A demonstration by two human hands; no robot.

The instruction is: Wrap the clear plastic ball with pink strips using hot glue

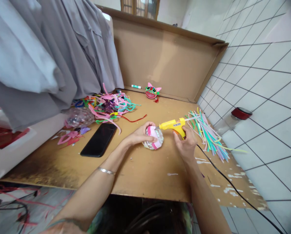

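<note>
My left hand [142,135] is closed around a round ball [151,145], whitish and speckled with pink strips across it. The thumb lies over the pink part. In my right hand [186,143] is a yellow hot glue gun [172,124], held by its handle with a clear glue stick out of its back. The gun's nozzle points left and is at the ball's upper right edge; whether it touches I cannot tell. A black cord [222,175] runs from the gun to the lower right.
A black phone [98,139] lies left of my hands. Tangled pipe cleaners [111,104] are behind it, and a bundle of pastel ones [210,133] is at the right. A small pink-eared figure [152,91] and a marker [136,86] sit by the cardboard wall [160,55]. A red-lidded jar [229,122] stands right.
</note>
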